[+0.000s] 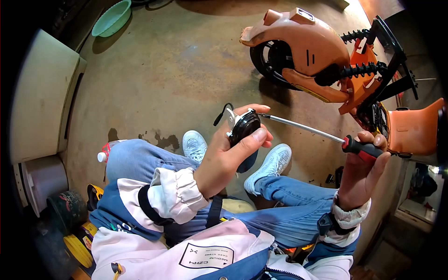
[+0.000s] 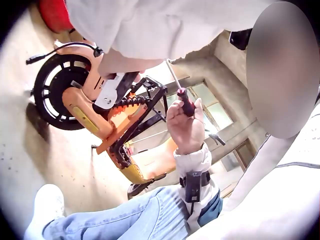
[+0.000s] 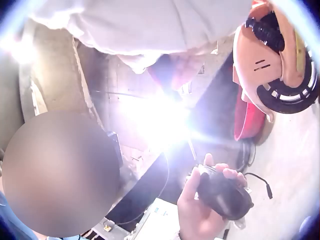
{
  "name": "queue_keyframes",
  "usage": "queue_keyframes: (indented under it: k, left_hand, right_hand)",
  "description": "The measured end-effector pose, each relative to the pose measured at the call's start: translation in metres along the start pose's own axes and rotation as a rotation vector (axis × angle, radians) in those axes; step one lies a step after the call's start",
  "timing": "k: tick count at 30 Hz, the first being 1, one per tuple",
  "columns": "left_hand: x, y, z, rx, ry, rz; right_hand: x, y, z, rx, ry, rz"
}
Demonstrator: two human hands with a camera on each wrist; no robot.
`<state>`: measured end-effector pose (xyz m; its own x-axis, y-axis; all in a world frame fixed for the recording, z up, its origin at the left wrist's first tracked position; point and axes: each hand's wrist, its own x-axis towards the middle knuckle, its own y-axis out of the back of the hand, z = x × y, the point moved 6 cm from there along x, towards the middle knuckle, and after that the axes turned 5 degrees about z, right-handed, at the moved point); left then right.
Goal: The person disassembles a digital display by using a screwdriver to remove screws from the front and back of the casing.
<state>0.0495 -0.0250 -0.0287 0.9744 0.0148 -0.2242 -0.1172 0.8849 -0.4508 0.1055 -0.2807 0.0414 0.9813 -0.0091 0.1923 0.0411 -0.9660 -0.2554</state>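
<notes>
My left hand (image 1: 218, 161) grips a black rounded unit (image 1: 246, 127) with a white bracket, thumb across its dark face. From it hangs a short black cable (image 1: 217, 119) ending in a plug. My right hand (image 1: 358, 179) holds a screwdriver (image 1: 305, 127) by its red and black handle, with the metal shaft pointing left. Its tip lies right at the edge of the unit, near the left fingertips. In the right wrist view, the unit (image 3: 224, 192) shows its smooth black shell in the left hand. Bright glare there hides most of the screwdriver.
An orange electric scooter (image 1: 317, 44) with black springs stands at the upper right. A pale green basin (image 1: 111, 19) is on the floor at the upper left, above a white cabinet (image 1: 44, 88). By the left knee is a bottle with a white cap (image 1: 101, 157).
</notes>
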Motion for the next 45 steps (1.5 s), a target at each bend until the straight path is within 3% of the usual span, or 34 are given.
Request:
queue_keyframes:
  k: [17, 22, 25, 31, 34, 36, 40, 45]
  left_hand:
    - [-0.006, 0.001, 0.007, 0.144, -0.063, 0.033]
    - [-0.007, 0.003, 0.012, 0.223, -0.230, 0.106]
    - [-0.008, 0.005, 0.012, 0.254, -0.268, 0.120]
    - [-0.008, 0.007, 0.013, 0.230, -0.264, 0.149]
    - [-0.007, 0.009, 0.012, 0.240, -0.276, 0.154]
    - [-0.007, 0.010, 0.012, 0.251, -0.271, 0.150]
    - [-0.008, 0.007, 0.014, 0.305, -0.278, 0.160]
    - [-0.007, 0.010, 0.016, 0.306, -0.286, 0.208]
  right_hand:
    - [-0.003, -0.004, 0.003, -0.088, 0.016, -0.052]
    - [-0.004, -0.009, -0.001, -0.181, 0.055, -0.059]
    - [-0.005, -0.010, 0.002, -0.223, -0.054, -0.114]
    - [-0.006, -0.030, 0.000, -0.117, -0.064, -0.119]
    - [-0.006, -0.026, -0.001, -0.165, -0.026, -0.083]
    - [-0.007, -0.014, -0.001, -0.403, 0.016, -0.041]
    - [-0.010, -0.006, 0.000, -0.371, -0.126, -0.096]
    - [-0.005, -0.022, 0.002, -0.366, -0.055, -0.113]
